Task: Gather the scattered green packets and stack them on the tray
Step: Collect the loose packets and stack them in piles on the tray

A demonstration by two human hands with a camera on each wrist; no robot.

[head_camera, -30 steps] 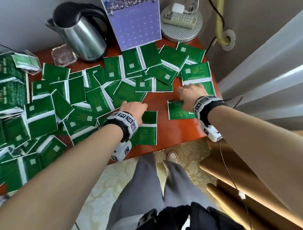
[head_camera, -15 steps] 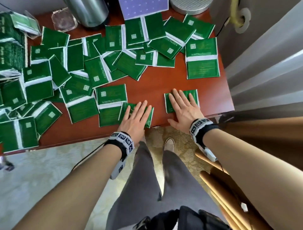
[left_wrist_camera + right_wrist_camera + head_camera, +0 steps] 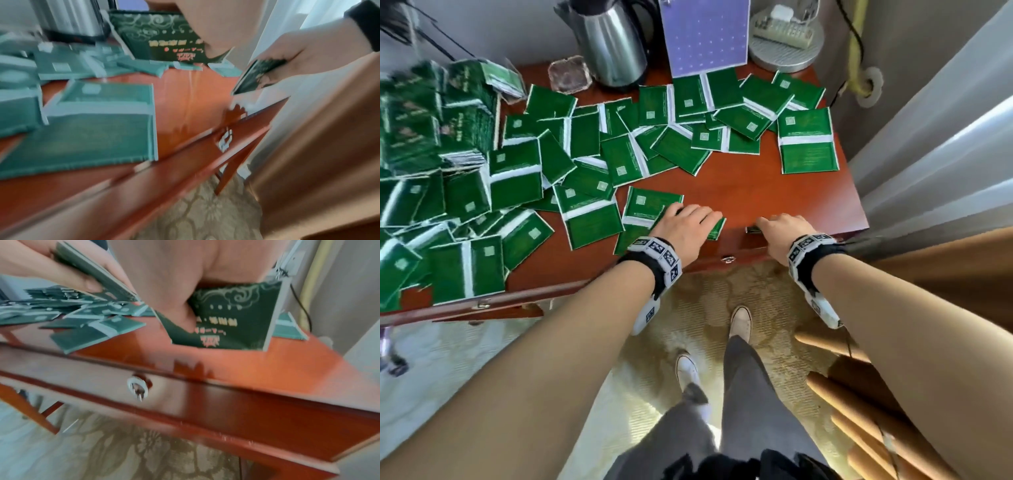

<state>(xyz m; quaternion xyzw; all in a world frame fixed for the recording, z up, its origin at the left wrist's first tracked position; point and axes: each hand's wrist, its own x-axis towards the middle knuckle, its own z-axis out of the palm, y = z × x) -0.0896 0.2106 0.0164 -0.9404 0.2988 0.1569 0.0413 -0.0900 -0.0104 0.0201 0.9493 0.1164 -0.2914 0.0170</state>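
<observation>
both hands (image 3: 688, 226) (image 3: 786, 233) grip green packets (image 3: 717, 229) at table (image 3: 774, 192) edge.

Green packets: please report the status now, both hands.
Left hand grips a green packet. Right hand grips another packet at the table front edge. Many packets remain scattered.

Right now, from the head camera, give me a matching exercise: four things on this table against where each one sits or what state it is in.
Column one:
1. kettle
2. calendar
3. left hand
4. lone packet

Column two:
A. lies apart on the table's right side
B. grips a green packet near the front edge
C. purple, upright at the back centre
D. steel, at the back, left of the purple card

Pairs: 1-D, 2-C, 3-B, 4-A
</observation>
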